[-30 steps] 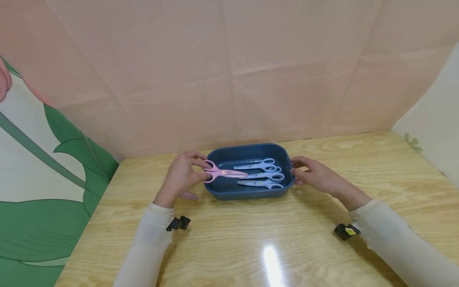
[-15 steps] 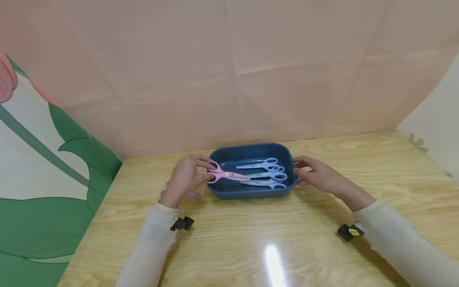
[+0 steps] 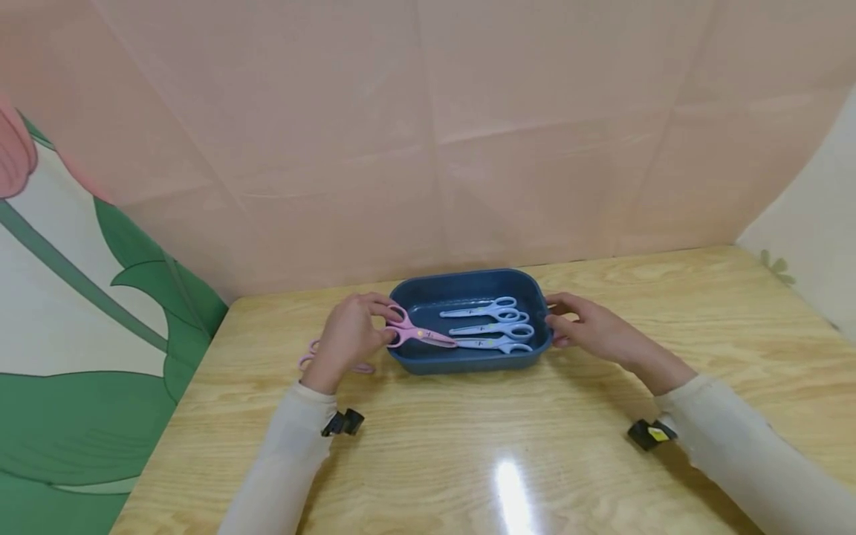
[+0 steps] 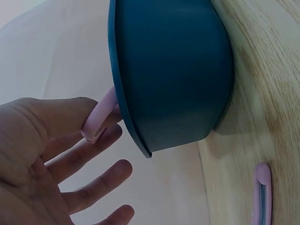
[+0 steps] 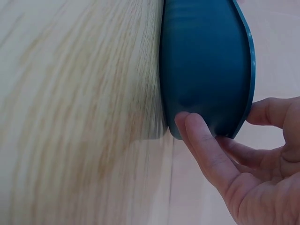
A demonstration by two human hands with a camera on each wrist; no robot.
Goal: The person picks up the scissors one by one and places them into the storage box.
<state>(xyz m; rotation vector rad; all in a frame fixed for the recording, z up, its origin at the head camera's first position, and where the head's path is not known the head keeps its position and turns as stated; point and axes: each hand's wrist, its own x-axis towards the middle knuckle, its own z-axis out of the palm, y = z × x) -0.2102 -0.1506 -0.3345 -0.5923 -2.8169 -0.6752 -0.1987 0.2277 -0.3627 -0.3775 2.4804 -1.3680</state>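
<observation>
A dark blue tray (image 3: 461, 365) with raised walls stands on the table. My left hand (image 3: 353, 334), at its left end, pinches pink scissors (image 3: 421, 334) by the handle loops, the blades slanting down into the tray. In the left wrist view, one pink loop (image 4: 101, 115) shows between thumb and fingers beside the rim. My right hand (image 3: 588, 331) grips the opposite end, thumb at the rim and fingers (image 5: 206, 145) against the outer wall. Inside the tray, light blue scissors (image 3: 491, 328) lie roughly side by side, their handles toward the right.
Another pair of pink scissors (image 3: 363, 368) lies on the wooden table (image 3: 414, 446) left of the tray, partly hidden by my left hand and wrist. A pinkish covered wall (image 3: 428, 148) rises behind the table, and a painted wall (image 3: 67, 416) stands at the left.
The tips of the held pink scissors have swung down and nearer me, toward the nearest blue pair. My right hand keeps its grip on the tray.
</observation>
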